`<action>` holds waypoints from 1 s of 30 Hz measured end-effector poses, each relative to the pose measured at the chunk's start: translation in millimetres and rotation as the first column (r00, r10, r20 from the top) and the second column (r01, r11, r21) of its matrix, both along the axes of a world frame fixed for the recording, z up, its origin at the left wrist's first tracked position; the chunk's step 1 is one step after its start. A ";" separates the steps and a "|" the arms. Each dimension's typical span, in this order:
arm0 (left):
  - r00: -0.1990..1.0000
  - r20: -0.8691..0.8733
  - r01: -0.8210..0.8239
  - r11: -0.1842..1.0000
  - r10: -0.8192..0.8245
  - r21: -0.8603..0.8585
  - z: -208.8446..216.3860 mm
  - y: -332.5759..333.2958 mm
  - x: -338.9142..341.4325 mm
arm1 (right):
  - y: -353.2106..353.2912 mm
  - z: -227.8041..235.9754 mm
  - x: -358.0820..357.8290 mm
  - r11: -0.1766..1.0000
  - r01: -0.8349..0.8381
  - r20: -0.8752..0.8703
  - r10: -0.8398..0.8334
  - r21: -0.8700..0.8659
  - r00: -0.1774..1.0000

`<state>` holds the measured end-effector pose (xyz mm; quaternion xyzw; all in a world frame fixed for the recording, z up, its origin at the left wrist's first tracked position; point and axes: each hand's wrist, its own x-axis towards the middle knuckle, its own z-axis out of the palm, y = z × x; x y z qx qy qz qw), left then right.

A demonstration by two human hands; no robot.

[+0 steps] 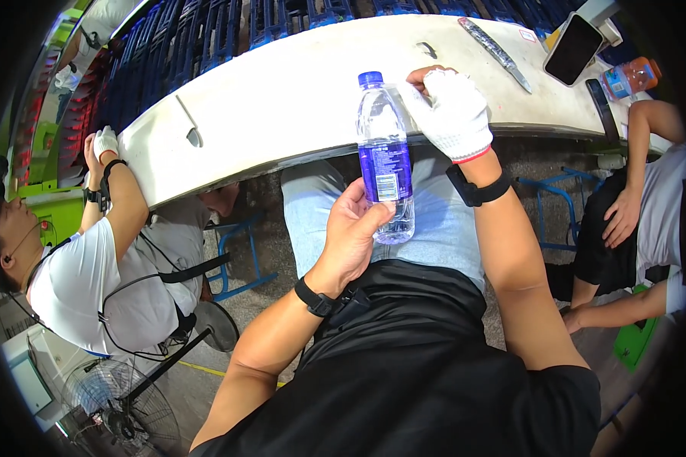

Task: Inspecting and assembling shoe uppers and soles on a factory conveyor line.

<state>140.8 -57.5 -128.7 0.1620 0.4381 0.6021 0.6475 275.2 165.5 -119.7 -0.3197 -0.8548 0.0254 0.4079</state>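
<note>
My left hand (356,225) is bare and wraps round the lower part of a clear plastic water bottle (385,171). The bottle has a blue cap and a blue-purple label; it is held upright over my lap, its top overlapping the white table. My right hand (451,110) wears a white knit glove with a red cuff and bare fingertips. It rests at the table's near edge, just right of the bottle's neck. Its fingers are curled in, and whatever may lie inside them is hidden.
On the white table (282,91) lie a thin blade-like tool (194,138), a wrapped knife (495,53) and a small dark curved piece (427,50). A phone (574,49) and an orange-capped bottle (629,78) are far right. People sit both sides; a fan (118,407) stands lower left.
</note>
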 end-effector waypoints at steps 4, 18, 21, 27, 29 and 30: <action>1.000 0.005 -0.007 1.000 0.007 -0.005 4.3 1.0 1.8 | 1.4 -1.0 -0.3 1.000 -0.006 -0.003 0.006 0.009 1.000; 0.999 -0.004 -0.032 0.999 0.032 -0.019 5.7 1.8 4.9 | 1.0 -0.9 -0.1 1.000 -0.012 -0.017 0.013 0.015 1.000; 0.999 -0.044 -0.015 1.000 0.015 0.007 3.7 1.2 4.3 | 0.1 0.0 0.0 1.000 0.004 -0.001 -0.004 0.000 1.000; 0.999 -0.049 -0.017 1.000 0.017 0.005 4.0 1.8 4.9 | 0.3 -0.1 0.1 1.000 -0.004 -0.008 0.004 -0.009 1.000; 0.998 -0.062 -0.011 1.000 0.011 -0.005 6.5 2.3 4.6 | 0.6 -0.2 0.3 1.000 -0.009 -0.019 0.009 -0.026 1.000; 0.998 -0.062 -0.011 1.000 0.010 -0.005 6.6 2.6 4.8 | 1.1 -0.3 0.6 1.000 -0.009 -0.011 0.009 -0.020 1.000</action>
